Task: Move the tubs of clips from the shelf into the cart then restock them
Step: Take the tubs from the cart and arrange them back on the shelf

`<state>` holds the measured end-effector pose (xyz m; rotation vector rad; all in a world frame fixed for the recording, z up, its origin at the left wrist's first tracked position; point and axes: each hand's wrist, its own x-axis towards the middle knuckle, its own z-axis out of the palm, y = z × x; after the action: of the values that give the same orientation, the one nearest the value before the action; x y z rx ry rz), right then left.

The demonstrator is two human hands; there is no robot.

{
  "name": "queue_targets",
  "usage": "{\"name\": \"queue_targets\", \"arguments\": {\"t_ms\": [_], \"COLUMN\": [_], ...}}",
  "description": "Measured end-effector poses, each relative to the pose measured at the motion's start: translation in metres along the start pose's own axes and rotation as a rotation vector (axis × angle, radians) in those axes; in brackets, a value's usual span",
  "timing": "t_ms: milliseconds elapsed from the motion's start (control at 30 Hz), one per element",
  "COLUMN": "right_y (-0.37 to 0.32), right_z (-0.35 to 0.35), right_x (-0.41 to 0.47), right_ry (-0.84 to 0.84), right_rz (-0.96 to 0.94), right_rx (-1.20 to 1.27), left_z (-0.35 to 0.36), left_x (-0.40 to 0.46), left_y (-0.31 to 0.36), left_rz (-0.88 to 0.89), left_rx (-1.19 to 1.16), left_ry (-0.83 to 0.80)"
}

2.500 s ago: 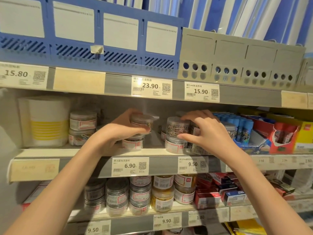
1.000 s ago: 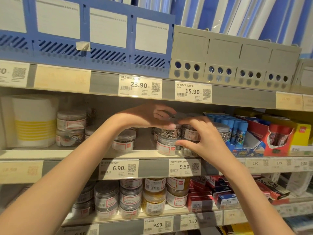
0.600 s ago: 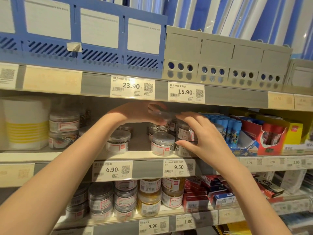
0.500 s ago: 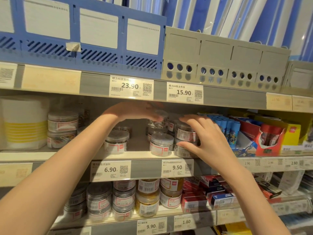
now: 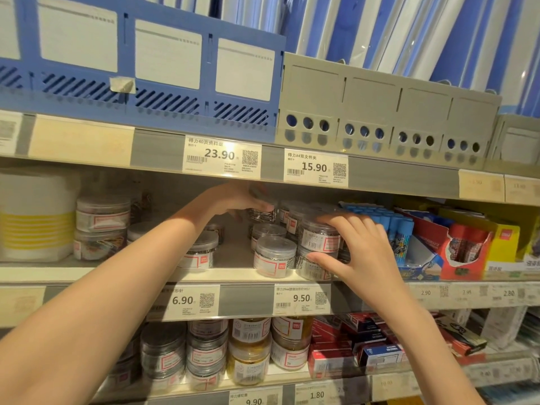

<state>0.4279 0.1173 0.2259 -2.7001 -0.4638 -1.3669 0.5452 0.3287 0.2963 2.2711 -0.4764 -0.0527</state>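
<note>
left hand deep in shelf, fingers curled on a raised tub behind front tub, right hand spread, gripping stacked tubs just right of front tub

Under the right grip, the small round clear-plastic tubs of clips look glossy, with smooth lids and paper labels; the silvery clips inside look like metal. Just left of it, a lone clear-plastic tub has a matt-looking lid, perhaps frosted. Below the grip, white paper price tags sit behind shiny clear strips. Above, grey matt plastic file boxes.
</note>
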Motion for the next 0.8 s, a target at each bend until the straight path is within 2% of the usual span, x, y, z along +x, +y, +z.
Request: {"name": "queue_targets", "arguments": {"t_ms": [167,500,700,800], "right_y": [0.000,0.002,0.002,0.003], "right_z": [0.002,0.005,0.006,0.005], "right_x": [0.000,-0.001,0.000,-0.001], "right_ry": [0.021,0.057,0.067,0.075], "right_rz": [-0.005,-0.018,-0.023,-0.045], "right_rx": [0.007,0.014,0.033,0.041], "left_z": [0.004,0.006,-0.002,-0.011], "left_x": [0.006,0.011,-0.003,-0.031], "left_y": [0.001,-0.003,0.002,0.003], "left_rz": [-0.028,0.014,0.025,0.093], "left_rx": [-0.084,-0.033,0.181,0.272], "left_ry": [-0.092,-0.054,-0.068,0.015]}}
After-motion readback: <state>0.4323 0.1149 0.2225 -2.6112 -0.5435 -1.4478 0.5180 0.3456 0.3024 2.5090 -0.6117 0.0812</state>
